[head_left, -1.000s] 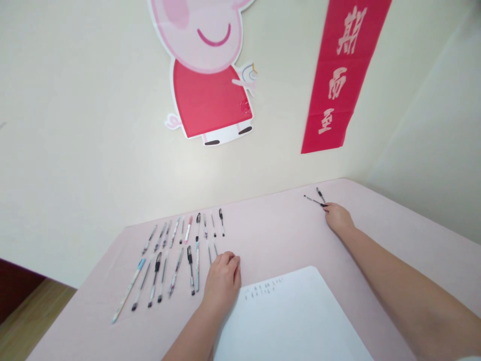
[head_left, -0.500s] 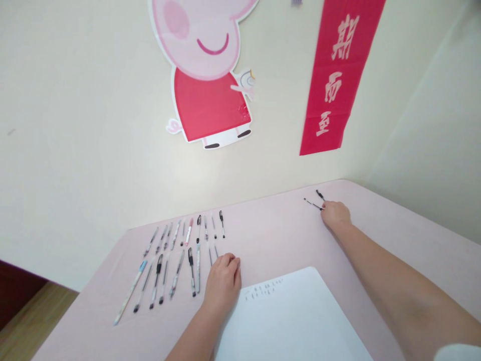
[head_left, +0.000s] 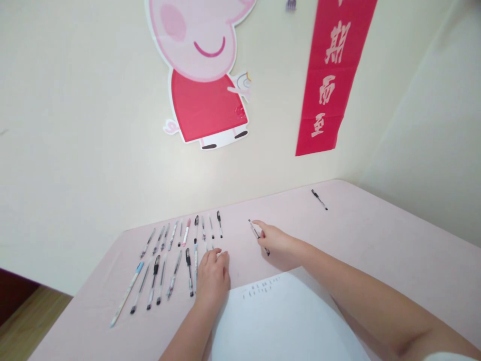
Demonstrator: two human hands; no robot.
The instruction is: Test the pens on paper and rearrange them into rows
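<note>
My right hand (head_left: 276, 243) is closed around a slim pen (head_left: 254, 229) with dark parts, held slanted over the table just above the paper's top edge. One end of the pen sticks out ahead of the fingers, and a dark end shows below them. My left hand (head_left: 215, 273) lies on the table by the paper's upper left corner, fingers loosely bent over the right end of the front row of pens. The lower parts of one or two pens are hidden under it. Beside it lie a black-capped pen (head_left: 189, 271) and a pale blue pen (head_left: 196, 253).
Several pens lie in two rows on the pink table (head_left: 93, 301), among them a pink pen (head_left: 187, 232) and a long blue-capped pen (head_left: 128, 293). A lone black-capped pen (head_left: 319, 199) lies at the far right. White paper (head_left: 281, 316) with small marks lies in front. A wall stands behind.
My right hand has picked up a pen from the far right and carried it left, toward the rows. The other black-capped pen stays there. My left hand remains beside the rows.
</note>
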